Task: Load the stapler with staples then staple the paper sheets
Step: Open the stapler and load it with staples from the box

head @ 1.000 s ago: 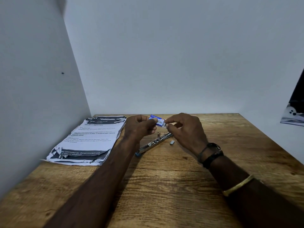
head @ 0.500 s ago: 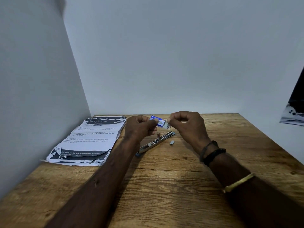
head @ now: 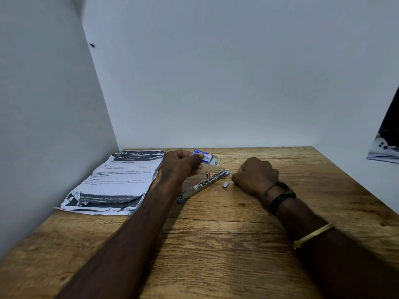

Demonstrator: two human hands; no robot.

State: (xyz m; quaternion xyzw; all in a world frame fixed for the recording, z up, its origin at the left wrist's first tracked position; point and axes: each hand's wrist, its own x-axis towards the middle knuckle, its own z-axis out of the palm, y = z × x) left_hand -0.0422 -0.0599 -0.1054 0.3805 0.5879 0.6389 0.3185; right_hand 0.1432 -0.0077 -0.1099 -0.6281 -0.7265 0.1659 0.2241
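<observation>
Carefully, at frame centre, my left hand (head: 180, 168) pinched the staple box (head: 206, 158) above the opened stapler (head: 203, 185); my right hand (head: 254, 176) sat fisted, contents unclear. I judged a strip should slide squarely into the channel; paper sheets (head: 116, 180) waited centre-left.

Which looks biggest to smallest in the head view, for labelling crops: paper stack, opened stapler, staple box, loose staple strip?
1. paper stack
2. opened stapler
3. staple box, partly hidden by the left hand
4. loose staple strip
</observation>
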